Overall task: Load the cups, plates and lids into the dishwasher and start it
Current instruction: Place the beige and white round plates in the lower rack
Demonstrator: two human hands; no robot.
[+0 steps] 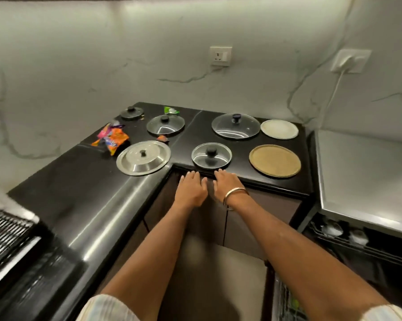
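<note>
On the black L-shaped counter (91, 181) lie several lids and two plates. A steel lid (143, 158) sits front left, with a small glass lid (211, 155) at the front edge. Behind them are a glass lid (165, 125), a large glass lid (236, 125) and a small dark lid (132, 112). A white plate (279, 129) and a brown plate (275, 163) lie to the right. My left hand (192, 188) and my right hand (226, 183) are stretched out side by side with straight fingers, just below the counter edge in front of the small glass lid, holding nothing.
The dishwasher (367, 177) stands at the right with its upper rack (343, 235) pulled out, holding white cups. Snack wrappers (113, 137) lie at the back left of the counter, and a green wrapper (171, 110) near the wall. A stove (7, 230) is at the far left.
</note>
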